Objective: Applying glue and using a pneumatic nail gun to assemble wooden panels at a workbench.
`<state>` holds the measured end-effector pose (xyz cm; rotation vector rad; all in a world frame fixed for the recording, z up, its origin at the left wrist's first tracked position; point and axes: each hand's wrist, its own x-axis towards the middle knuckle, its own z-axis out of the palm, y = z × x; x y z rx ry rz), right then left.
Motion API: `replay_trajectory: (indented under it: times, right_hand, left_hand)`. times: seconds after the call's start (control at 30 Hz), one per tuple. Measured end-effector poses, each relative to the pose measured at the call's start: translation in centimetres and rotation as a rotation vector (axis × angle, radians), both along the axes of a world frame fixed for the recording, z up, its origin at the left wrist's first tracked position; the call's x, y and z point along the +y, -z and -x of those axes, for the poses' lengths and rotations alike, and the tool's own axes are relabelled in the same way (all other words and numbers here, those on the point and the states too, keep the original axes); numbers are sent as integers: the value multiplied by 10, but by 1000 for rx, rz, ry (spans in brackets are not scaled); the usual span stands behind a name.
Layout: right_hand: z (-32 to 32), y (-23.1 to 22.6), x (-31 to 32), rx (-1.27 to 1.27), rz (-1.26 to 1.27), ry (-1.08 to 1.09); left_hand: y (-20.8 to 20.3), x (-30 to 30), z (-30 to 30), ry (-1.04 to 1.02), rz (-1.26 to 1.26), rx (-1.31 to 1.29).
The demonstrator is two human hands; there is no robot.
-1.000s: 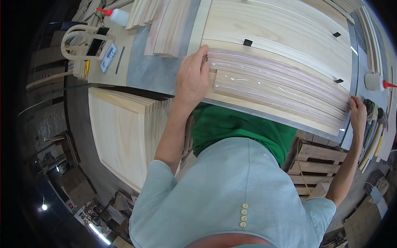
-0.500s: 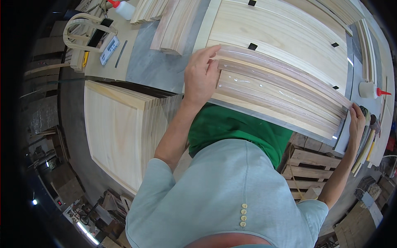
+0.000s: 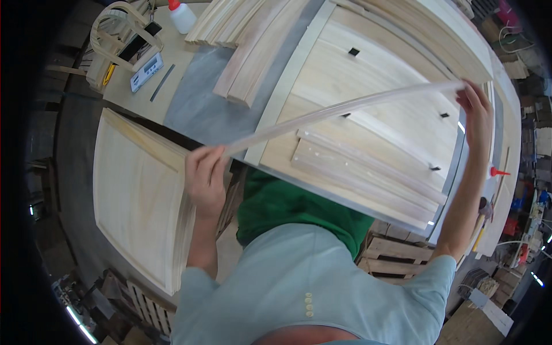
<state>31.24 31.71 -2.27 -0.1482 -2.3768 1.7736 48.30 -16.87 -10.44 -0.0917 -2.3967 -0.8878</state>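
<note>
Two hands, left hand (image 3: 206,175) and right hand (image 3: 477,109), each grip clamped on one end of a long thin wooden moulding strip (image 3: 345,107), held above the door panel (image 3: 368,92) near the bench's front edge. Risk: flexing or snapping mid-span, unsupported.

A white glue bottle (image 3: 183,18) with a red cap is located at the upper left of the bench. A small rectangular device (image 3: 147,71) with a pale grey screen is positioned below it, beside a yellow-handled tool.
</note>
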Motion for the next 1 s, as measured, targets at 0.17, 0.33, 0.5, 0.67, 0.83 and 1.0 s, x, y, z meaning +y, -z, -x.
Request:
replay_trajectory:
  times: [0.17, 0.33, 0.5, 0.67, 0.83, 1.0]
  right_hand:
    - [117, 21, -94, 62, -50, -170]
    - [201, 69, -167, -3, -570, -185]
    - [225, 96, -186, -109, -599, -261]
    - [228, 110, -192, -88, -546, -150]
    - [223, 113, -198, -122, -535, -198]
    - [229, 118, -197, -55, -603, -170]
  left_hand:
    - [14, 13, -34, -77, -228, -209]
    - [13, 42, -43, -111, -866, -466]
    - [10, 57, -22, -100, -1094, -566]
    - [9, 59, -13, -107, -1151, -618]
    - [8, 57, -12, -108, -1156, -661]
    - [9, 54, -7, -112, -986, -752]
